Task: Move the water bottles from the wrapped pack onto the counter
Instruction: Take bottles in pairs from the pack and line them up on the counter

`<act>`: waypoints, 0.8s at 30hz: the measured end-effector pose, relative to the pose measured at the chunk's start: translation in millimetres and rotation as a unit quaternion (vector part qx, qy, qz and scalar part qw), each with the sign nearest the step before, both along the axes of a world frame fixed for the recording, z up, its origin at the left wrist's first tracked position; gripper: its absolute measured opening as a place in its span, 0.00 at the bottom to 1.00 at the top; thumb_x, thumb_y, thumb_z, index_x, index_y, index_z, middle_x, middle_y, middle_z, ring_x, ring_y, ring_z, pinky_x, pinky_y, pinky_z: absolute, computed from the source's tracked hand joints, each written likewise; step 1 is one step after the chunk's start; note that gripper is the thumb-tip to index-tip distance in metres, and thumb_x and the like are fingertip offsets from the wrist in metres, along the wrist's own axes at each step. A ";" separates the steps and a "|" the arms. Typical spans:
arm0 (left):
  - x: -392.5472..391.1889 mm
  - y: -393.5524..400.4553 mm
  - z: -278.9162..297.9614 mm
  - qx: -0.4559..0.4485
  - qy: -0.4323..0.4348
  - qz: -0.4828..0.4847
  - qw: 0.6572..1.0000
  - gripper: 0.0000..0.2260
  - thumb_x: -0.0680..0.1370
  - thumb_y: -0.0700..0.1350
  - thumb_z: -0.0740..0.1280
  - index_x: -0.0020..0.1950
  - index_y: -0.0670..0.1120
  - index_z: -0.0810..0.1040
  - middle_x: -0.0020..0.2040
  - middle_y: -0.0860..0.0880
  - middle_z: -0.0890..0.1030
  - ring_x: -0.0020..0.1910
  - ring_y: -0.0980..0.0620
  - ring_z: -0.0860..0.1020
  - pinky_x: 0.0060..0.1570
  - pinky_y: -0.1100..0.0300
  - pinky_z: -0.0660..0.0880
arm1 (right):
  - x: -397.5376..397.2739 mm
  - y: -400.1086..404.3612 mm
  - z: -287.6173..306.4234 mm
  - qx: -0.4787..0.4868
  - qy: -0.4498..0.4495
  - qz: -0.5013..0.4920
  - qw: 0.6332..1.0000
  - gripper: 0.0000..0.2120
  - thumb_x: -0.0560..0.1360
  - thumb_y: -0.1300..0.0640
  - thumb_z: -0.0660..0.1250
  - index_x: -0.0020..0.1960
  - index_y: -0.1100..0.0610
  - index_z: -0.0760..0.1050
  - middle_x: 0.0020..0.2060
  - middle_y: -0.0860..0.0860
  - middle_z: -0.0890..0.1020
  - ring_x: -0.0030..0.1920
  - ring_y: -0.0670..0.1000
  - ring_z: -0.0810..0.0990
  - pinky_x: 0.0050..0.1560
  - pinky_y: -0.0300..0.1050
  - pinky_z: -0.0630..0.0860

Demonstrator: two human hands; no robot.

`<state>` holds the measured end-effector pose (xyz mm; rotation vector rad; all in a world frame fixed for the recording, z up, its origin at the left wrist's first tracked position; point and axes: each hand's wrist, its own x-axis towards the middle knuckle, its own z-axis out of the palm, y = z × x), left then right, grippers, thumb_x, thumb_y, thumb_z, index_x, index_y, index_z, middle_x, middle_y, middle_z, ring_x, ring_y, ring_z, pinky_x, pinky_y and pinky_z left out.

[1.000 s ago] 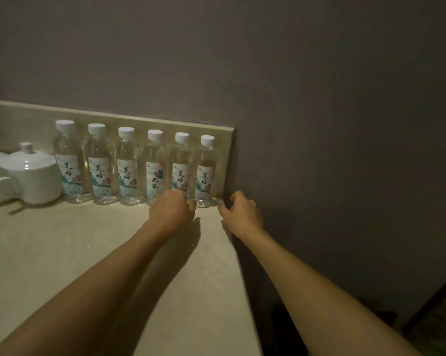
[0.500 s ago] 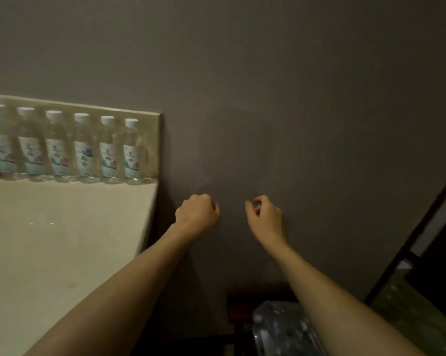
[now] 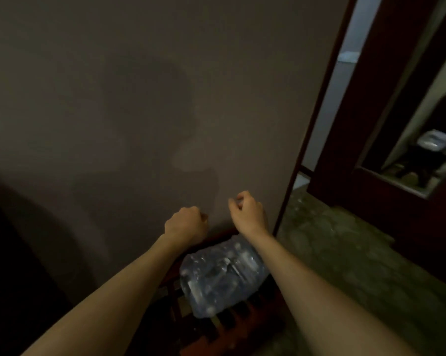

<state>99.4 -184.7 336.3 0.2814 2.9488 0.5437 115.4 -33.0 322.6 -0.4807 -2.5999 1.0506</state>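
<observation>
The wrapped pack of water bottles [image 3: 219,276] lies low in the view, clear plastic film over several bottles, resting on a dark red slatted rack [image 3: 216,327] against the wall. My left hand [image 3: 186,223] hovers above the pack's far left corner, fingers curled into a fist, holding nothing. Just to its right, my right hand [image 3: 247,211] is raised above the pack's far end, with fingers curled, thumb against the forefinger and nothing in it. Both forearms reach over the pack without touching it. The counter and the bottles standing on it are out of view.
A plain grey wall [image 3: 139,98] fills the view ahead. A dark door frame edge [image 3: 317,111] runs down on the right, with patterned carpet [image 3: 345,253] and a dark red cabinet [image 3: 396,201] beyond it. The lower left is deep shadow.
My view has swung right and down from the counter with its row of bottles to the pack on the rack. Both hands left the counter's edge and now hang above the pack.
</observation>
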 end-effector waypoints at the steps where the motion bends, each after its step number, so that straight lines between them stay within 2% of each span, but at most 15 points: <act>1: -3.9 9.0 -11.4 -0.005 -0.013 -0.009 1.000 0.11 0.79 0.49 0.58 0.42 0.44 0.73 0.45 0.44 0.78 0.40 0.45 0.75 0.40 0.54 0.72 | -1.3 8.8 -9.5 -0.004 -0.013 -0.009 1.000 0.18 0.79 0.44 0.60 0.62 0.54 0.73 0.54 0.52 0.82 0.54 0.55 0.79 0.51 0.49 0.75; 5: -28.7 35.9 -53.8 -0.022 -0.063 -0.043 0.997 0.11 0.79 0.47 0.58 0.50 0.43 0.77 0.50 0.43 0.79 0.44 0.44 0.77 0.44 0.52 0.75 | -17.6 36.0 -50.8 -0.018 -0.070 -0.031 0.997 0.17 0.79 0.45 0.60 0.61 0.54 0.73 0.51 0.54 0.81 0.52 0.55 0.79 0.51 0.49 0.76; 9: -59.0 48.6 -96.2 0.009 -0.112 -0.055 0.992 0.13 0.80 0.47 0.58 0.51 0.40 0.78 0.53 0.41 0.81 0.51 0.41 0.80 0.50 0.50 0.77 | -45.2 49.5 -86.0 -0.036 -0.125 -0.029 0.991 0.17 0.79 0.48 0.61 0.62 0.57 0.73 0.50 0.55 0.82 0.50 0.54 0.80 0.51 0.50 0.79; 13: -81.3 49.2 -139.7 0.005 -0.167 -0.057 0.984 0.15 0.81 0.47 0.57 0.53 0.40 0.80 0.55 0.41 0.82 0.53 0.42 0.80 0.51 0.51 0.76 | -70.7 49.8 -116.7 -0.044 -0.186 -0.017 0.981 0.15 0.78 0.48 0.61 0.61 0.56 0.73 0.52 0.53 0.81 0.51 0.55 0.80 0.53 0.53 0.79; 16: -92.8 50.2 -168.6 0.002 -0.217 -0.085 0.972 0.16 0.82 0.48 0.57 0.60 0.39 0.78 0.60 0.41 0.81 0.59 0.44 0.79 0.60 0.52 0.74 | -80.6 46.6 -145.1 -0.071 -0.229 0.004 0.971 0.12 0.79 0.52 0.62 0.57 0.58 0.75 0.49 0.56 0.82 0.48 0.55 0.81 0.47 0.48 0.79; 18: -95.7 47.6 -188.5 0.033 -0.265 -0.086 0.960 0.18 0.83 0.47 0.55 0.60 0.38 0.78 0.58 0.40 0.81 0.57 0.44 0.79 0.56 0.54 0.73 | -82.7 43.9 -166.0 -0.094 -0.279 0.035 0.955 0.09 0.79 0.54 0.62 0.48 0.59 0.77 0.41 0.58 0.81 0.44 0.57 0.82 0.43 0.49 0.78; 20: -95.9 43.8 -207.1 0.057 -0.297 -0.070 0.951 0.18 0.83 0.47 0.54 0.58 0.36 0.78 0.58 0.39 0.81 0.57 0.43 0.79 0.52 0.56 0.72 | -81.8 41.7 -185.9 -0.120 -0.334 0.064 0.933 0.10 0.79 0.55 0.63 0.42 0.59 0.76 0.38 0.59 0.80 0.44 0.59 0.82 0.42 0.51 0.79; 22: -96.1 42.2 -226.4 0.074 -0.330 -0.050 0.940 0.18 0.83 0.46 0.54 0.58 0.36 0.78 0.58 0.38 0.80 0.57 0.42 0.78 0.50 0.58 0.70 | -80.2 40.8 -203.0 -0.129 -0.384 0.088 0.910 0.10 0.78 0.57 0.62 0.39 0.56 0.77 0.39 0.56 0.80 0.42 0.55 0.82 0.39 0.46 0.78; 24: -96.6 42.4 -244.6 0.088 -0.356 -0.029 0.930 0.17 0.83 0.44 0.54 0.56 0.34 0.78 0.56 0.37 0.81 0.57 0.41 0.79 0.50 0.57 0.71 | -81.5 41.5 -223.6 -0.128 -0.420 0.107 0.892 0.10 0.78 0.58 0.61 0.42 0.59 0.79 0.43 0.57 0.81 0.45 0.55 0.81 0.44 0.48 0.79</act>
